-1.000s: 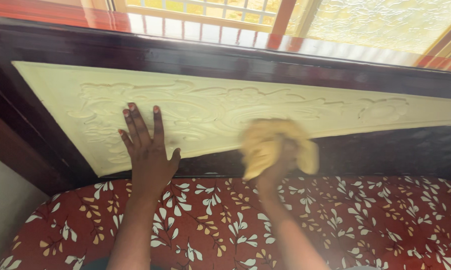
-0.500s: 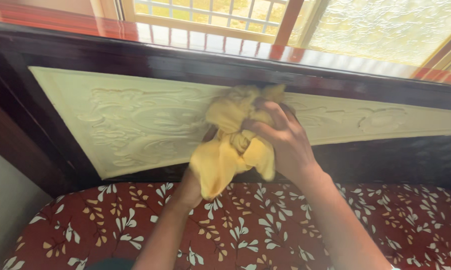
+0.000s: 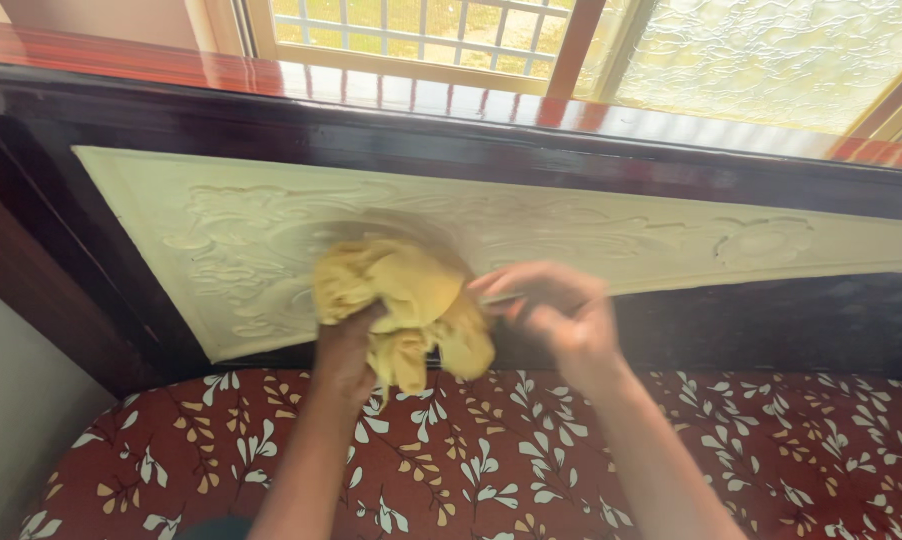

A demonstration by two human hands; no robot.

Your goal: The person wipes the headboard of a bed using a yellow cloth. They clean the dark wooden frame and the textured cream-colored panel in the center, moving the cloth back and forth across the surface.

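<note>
Yellow cloth [image 3: 403,305]: soft, light, bunches easily. Your left hand [image 3: 346,350] clutches it from below, fingers wrapped in; right hand [image 3: 556,315] fingers curled, blurred, beside it at carved cream panel [image 3: 221,235].

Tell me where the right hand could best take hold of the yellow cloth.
Probably the loose folds at the right side of the yellow cloth, coming from the right. The left hand holds its underside against the carved panel, while the right hand is beside that free edge.
</note>
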